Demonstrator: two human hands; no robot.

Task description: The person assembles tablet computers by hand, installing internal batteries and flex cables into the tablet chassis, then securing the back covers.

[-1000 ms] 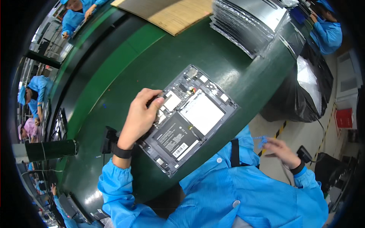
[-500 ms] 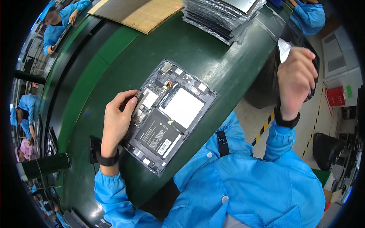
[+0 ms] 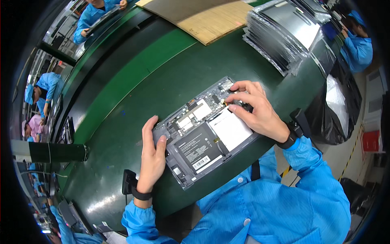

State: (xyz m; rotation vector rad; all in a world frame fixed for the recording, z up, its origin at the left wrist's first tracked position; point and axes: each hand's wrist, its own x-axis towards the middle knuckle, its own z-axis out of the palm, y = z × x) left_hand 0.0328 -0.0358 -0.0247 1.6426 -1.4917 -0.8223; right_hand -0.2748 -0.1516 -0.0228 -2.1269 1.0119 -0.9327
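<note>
An opened tablet (image 3: 191, 148), its inside facing up, lies slanted on the green bench. A green circuit board (image 3: 199, 110) with silvery shields runs along its far side. Nearer me are a black battery (image 3: 196, 150) with a printed label and a white panel (image 3: 232, 130). My left hand (image 3: 152, 156) grips the tablet's left end, thumb on top and fingers at the outer edge. Over the right end of the board, my right hand (image 3: 260, 112) has thumb and index finger closed together beside a small yellow-red part (image 3: 224, 102). Whatever lies between those fingertips is too small to make out.
A wooden board (image 3: 203, 20) and a stack of bubble-wrapped flat panels (image 3: 280, 36) sit at the far side. A black bag (image 3: 329, 110) hangs off the bench's right side. Co-workers in blue work at left and far right. A green post (image 3: 48, 151) juts in at left.
My right hand has come from the air at far right down onto the tablet. The tablet has turned clockwise, and my left hand has shifted to its left end. The view has swung too.
</note>
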